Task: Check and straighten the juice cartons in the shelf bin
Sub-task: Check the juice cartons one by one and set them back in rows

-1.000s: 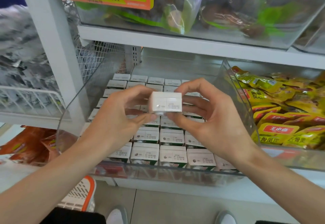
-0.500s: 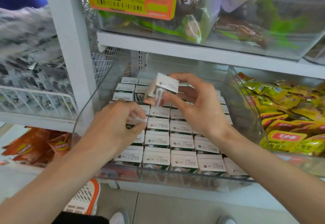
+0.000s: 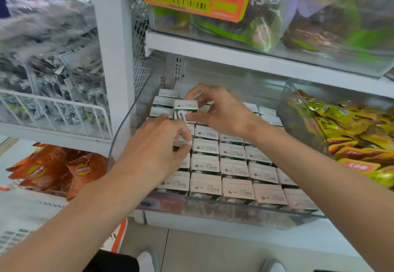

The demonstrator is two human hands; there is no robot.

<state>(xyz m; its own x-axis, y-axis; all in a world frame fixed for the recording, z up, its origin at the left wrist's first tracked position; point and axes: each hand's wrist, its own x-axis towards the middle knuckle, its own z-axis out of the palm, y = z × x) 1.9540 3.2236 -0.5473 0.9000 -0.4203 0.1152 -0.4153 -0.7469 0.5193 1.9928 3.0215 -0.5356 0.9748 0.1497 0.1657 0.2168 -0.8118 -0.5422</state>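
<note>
Pinching one raised carton (image 3: 185,108) between thumb and fingers, right hand (image 3: 223,111) holds it above the rear-left rows of juice cartons (image 3: 234,169) in the clear shelf bin (image 3: 213,209). Left hand (image 3: 157,145) fingers curl onto a left-column carton; whether it grips, cannot tell.

Two hands (image 3: 155,150) (image 3: 221,111), one raised carton (image 3: 185,109), one clear bin (image 3: 213,211), two shoes (image 3: 147,261).

We see bright, even, diffuse light, shadows soft. Motion blur smears the bags (image 3: 49,37) at left and the right hand (image 3: 221,111). Bin (image 3: 234,209) front reflects faintly. Edges bow.
</note>
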